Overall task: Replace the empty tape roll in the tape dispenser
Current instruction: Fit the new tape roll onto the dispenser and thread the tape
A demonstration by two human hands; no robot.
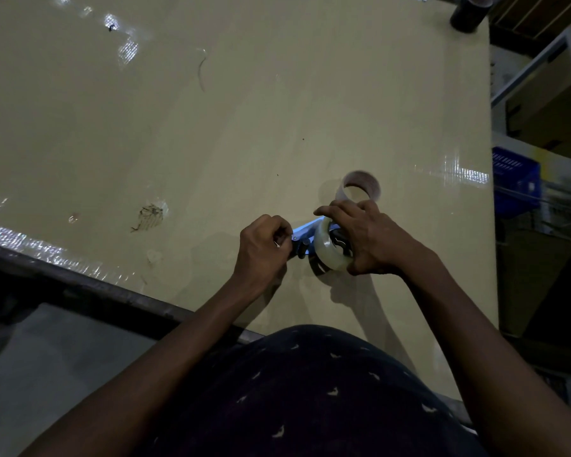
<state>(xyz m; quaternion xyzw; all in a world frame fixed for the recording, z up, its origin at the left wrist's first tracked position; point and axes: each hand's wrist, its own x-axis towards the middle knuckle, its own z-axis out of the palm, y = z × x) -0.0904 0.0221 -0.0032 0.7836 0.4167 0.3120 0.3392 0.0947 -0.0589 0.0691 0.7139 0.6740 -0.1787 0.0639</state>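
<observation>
A blue tape dispenser lies on the beige table near its front edge. A full roll of clear tape sits on the dispenser's black hub. My right hand covers the roll from the right, fingers wrapped over its top and side. My left hand is closed on the dispenser's left end, which it hides. Just behind my right hand stands an empty cardboard tape core, upright on the table and apart from the dispenser.
A dark cylinder stands at the table's far right corner. Right of the table are a blue crate and metal shelving. A torn patch marks the table's taped surface. The table's dark front edge runs diagonally at my left.
</observation>
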